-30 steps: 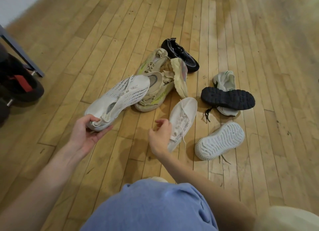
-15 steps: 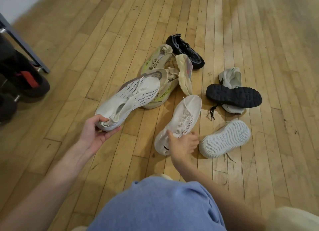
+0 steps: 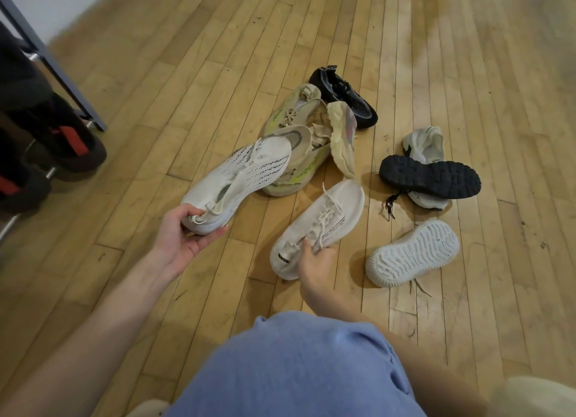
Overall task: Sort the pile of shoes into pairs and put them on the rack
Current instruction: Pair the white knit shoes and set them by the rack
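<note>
rack (image 3: 56, 71) cut off left — upper-right floor (image 3: 514, 27) blurred

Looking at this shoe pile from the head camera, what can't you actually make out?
- Rack: cut off by the left edge; only a grey bar and dark shoes show.
- Grey-white shoe: partly covered by the upturned black sole.
- White sole: upside down, upper hidden.
- Beige pair: toe overlapped by the shoe in the left hand.
- Right hand: grip hidden by its back.

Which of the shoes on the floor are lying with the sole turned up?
Two: the black shoe, lying across a pale one, and the white shoe nearest the right hand. Both show their tread; the other shoes show their upper or side.
</note>
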A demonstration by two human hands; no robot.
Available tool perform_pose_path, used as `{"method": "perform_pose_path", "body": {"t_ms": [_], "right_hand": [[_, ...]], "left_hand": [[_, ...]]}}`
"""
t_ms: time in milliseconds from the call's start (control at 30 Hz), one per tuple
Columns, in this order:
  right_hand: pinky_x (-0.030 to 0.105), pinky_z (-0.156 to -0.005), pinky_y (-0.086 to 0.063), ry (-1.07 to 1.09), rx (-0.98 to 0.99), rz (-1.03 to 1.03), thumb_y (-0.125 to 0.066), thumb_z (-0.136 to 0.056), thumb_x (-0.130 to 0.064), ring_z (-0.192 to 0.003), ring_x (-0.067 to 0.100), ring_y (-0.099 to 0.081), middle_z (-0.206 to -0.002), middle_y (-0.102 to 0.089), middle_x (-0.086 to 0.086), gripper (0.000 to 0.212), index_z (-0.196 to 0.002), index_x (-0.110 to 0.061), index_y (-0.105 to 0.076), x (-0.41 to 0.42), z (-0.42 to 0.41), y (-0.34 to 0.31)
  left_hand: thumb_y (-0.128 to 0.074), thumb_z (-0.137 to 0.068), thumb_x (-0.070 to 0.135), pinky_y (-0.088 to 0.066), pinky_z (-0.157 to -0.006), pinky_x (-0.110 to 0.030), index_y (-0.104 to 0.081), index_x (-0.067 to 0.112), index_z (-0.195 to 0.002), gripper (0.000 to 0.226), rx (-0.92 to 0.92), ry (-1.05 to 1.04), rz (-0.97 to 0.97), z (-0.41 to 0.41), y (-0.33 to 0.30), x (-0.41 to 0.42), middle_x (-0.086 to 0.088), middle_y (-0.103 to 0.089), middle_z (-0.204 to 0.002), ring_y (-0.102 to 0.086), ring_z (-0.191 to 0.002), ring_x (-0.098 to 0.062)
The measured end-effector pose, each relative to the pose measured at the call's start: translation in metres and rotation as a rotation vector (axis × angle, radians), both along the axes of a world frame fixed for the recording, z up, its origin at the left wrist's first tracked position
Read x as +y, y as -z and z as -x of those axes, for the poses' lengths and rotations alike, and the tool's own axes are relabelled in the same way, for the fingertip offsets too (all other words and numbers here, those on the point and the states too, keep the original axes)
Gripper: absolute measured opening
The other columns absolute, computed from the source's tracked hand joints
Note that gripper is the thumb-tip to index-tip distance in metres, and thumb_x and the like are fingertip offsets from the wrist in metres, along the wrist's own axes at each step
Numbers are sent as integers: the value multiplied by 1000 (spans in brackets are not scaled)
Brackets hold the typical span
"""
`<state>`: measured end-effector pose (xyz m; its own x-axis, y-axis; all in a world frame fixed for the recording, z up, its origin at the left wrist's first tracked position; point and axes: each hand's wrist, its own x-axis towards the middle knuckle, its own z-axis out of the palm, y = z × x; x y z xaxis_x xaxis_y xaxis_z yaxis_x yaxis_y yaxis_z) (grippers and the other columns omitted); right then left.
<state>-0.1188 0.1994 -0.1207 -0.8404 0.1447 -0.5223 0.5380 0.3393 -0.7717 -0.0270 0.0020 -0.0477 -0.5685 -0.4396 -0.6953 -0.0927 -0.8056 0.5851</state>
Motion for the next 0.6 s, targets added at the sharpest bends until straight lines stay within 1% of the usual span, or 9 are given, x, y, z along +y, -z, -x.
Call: {"method": "perform_pose_path", "body": {"t_ms": [100,167,200,233,267,300,367,500,600], "right_hand": [[23,-74,-39,7,7,-93,-47,-100,-25,-102,20,-53,-110,-52,9,37,-121,5,-40,13,-9,-7],[15,-64,-38,-63,1,-166,-47,-100,-30,-110,34,-57,-119,-56,20,48,-124,11,-45,26,-9,-9],[10,-55,-36,-103,-31,-198,-48,-100,-32,-112,36,-56,-121,-57,21,50,-124,12,-47,32,-7,-8],[7,-55,-37,-104,-66,-209,-49,-99,-34,-113,35,-56,-124,-58,21,52,-125,10,-48,37,-2,-5],[10,-65,-43,-105,-96,-234,-50,-97,-37,-115,34,-54,-126,-57,20,53,-125,8,-50,40,2,-4],[22,-83,-46,-98,-105,-276,-51,-95,-41,-116,36,-51,-128,-54,21,54,-124,5,-52,41,5,-5],[41,-104,-34,-40,-52,-439,-54,-94,-40,-122,40,-40,-134,-41,23,52,-126,1,-50,45,11,-9],[43,-106,-26,172,233,-594,-62,-85,-23,-125,38,-32,-139,-28,22,61,-136,-7,-32,69,37,-30],[46,-112,-18,227,53,-593,-70,-80,-31,-136,42,-20,-148,-15,27,82,-142,-6,-22,83,60,-27]], "left_hand": [[-51,-79,2,-57,-82,-47,-58,-1,-108,30,1,29,-9,1,1,5,-21,-61,-121,-63,-107,-37],[-53,-75,2,-58,-81,-46,-57,-2,-113,38,4,59,-10,2,0,9,-22,-61,-124,-61,-113,-39],[-54,-73,2,-58,-81,-46,-57,-3,-113,41,3,74,-10,4,-1,12,-23,-61,-124,-61,-114,-40],[-54,-73,1,-57,-82,-47,-57,-4,-113,40,4,94,-12,6,-2,15,-24,-61,-124,-60,-115,-40],[-53,-74,0,-57,-82,-47,-57,-4,-111,38,4,116,-14,8,-3,19,-24,-61,-124,-60,-115,-40],[-52,-75,0,-56,-82,-47,-58,-5,-109,34,1,135,-16,10,-4,23,-25,-62,-123,-60,-114,-40],[-53,-75,-1,-56,-82,-47,-58,-6,-106,32,5,183,-25,15,-6,31,-26,-63,-120,-63,-108,-41],[-54,-74,-1,-55,-83,-45,-57,-8,-108,34,21,267,-3,22,-12,43,-25,-66,-110,-71,-82,-31],[-60,-63,2,-56,-84,-44,-55,-10,-113,52,18,295,18,24,-14,46,-28,-64,-114,-68,-88,-34]]}}
